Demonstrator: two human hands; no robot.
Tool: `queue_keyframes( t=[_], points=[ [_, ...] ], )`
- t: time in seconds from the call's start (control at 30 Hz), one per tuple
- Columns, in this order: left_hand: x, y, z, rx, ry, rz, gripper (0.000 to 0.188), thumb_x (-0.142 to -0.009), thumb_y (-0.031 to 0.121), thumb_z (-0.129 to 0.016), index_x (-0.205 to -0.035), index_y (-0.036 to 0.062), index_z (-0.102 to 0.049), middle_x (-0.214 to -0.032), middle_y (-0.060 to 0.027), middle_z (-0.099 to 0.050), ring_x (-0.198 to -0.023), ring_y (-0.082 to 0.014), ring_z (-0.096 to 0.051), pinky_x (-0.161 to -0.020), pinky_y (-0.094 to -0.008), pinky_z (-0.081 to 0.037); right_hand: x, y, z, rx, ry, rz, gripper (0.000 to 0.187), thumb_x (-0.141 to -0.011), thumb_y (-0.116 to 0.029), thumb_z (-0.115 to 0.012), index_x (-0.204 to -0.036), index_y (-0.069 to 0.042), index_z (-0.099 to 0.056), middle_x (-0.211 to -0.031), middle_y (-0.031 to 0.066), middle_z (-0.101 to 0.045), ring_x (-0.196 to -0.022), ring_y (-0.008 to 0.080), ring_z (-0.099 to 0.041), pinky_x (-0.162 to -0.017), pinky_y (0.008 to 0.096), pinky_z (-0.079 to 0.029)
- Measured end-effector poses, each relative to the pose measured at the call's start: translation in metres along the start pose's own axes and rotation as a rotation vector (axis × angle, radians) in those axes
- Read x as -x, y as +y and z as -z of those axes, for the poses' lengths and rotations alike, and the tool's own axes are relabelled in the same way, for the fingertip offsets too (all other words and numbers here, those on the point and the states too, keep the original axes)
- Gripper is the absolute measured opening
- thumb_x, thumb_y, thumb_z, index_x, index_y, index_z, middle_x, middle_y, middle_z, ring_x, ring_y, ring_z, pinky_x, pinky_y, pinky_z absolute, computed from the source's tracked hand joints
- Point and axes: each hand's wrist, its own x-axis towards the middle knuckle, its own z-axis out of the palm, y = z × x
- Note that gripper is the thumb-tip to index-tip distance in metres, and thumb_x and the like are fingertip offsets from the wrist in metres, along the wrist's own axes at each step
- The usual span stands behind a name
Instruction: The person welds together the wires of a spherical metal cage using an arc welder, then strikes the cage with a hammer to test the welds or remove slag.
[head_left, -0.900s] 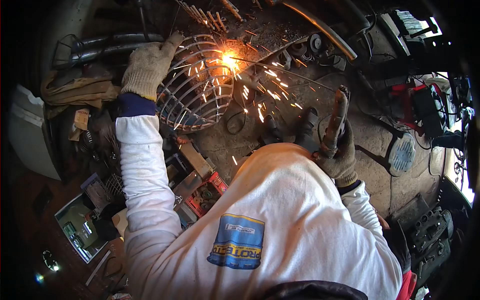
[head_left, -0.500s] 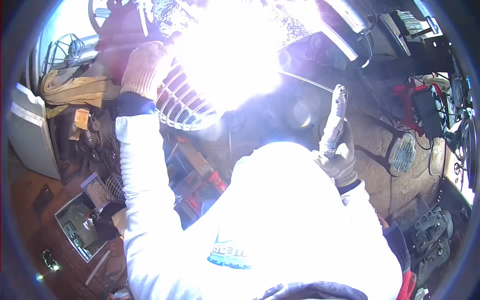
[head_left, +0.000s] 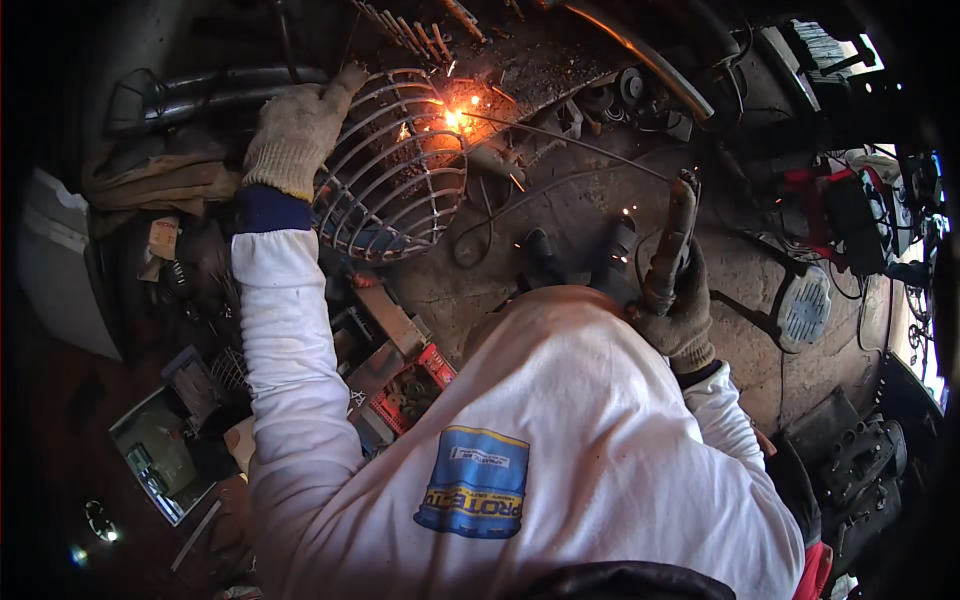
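Head view: the cage (head_left: 398, 184), an open shell of curved metal bars, is the landmark, and a small orange glow (head_left: 456, 120) burns at its upper right edge, with a few sparks scattered about. The left hand (head_left: 296, 138), in a knitted glove, lies against the upper left edge of the cage; its fingertips reach the rim, but how tightly that grip closes I cannot tell, since the glove hides the undersides of the fingers. The right hand (head_left: 690, 310), gloved too, is well to the right of the cage and lower than it, its grip wrapped around a worn holder (head_left: 672, 240) that points upward. From the top of the holder a thin rod (head_left: 580, 144) slants across to the glow beside the cage. Just above the cage, a row of short rods (head_left: 415, 35) sticks out; to its upper right runs a long curved bar (head_left: 650, 65) with an orange sheen. Left of the cage, past the left hand, lie pipes (head_left: 230, 78) and a brown cloth (head_left: 160, 180). Below the cage is a red crate (head_left: 437, 366) with small parts in it, and to its lower right are dark shoes (head_left: 617, 243).
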Motion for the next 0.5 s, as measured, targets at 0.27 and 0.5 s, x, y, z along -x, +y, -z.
queue_keyframes(
  t=[0.27, 0.5],
  points=[
    [0.001, 0.029, 0.047, 0.299, -0.127, 0.275, 0.063, -0.095, 0.064, -0.039, -0.120, 0.0133, -0.067, -0.116, -0.0227, -0.065, -0.108, -0.0417, -0.063, -0.094, -0.0499, -0.049, -0.002, -0.010, 0.001, 0.064, -0.017, 0.019, 0.112, -0.059, -0.033, -0.092, -0.146, 0.003, -0.032, -0.140, 0.0173, -0.048, -0.129, 0.0271, -0.049, -0.108, 0.0394, -0.038],
    [-0.003, 0.034, 0.051, 0.357, -0.148, 0.356, 0.062, -0.094, 0.060, -0.040, -0.124, 0.0085, -0.057, -0.102, -0.0252, -0.066, -0.105, -0.0399, -0.063, -0.091, -0.0489, -0.048, -0.005, -0.015, -0.003, 0.112, 0.005, 0.075, 0.098, -0.071, -0.036, -0.084, -0.145, 0.004, -0.034, -0.134, 0.0174, -0.052, -0.122, 0.0270, -0.052, -0.103, 0.0376, -0.040]
  ],
)
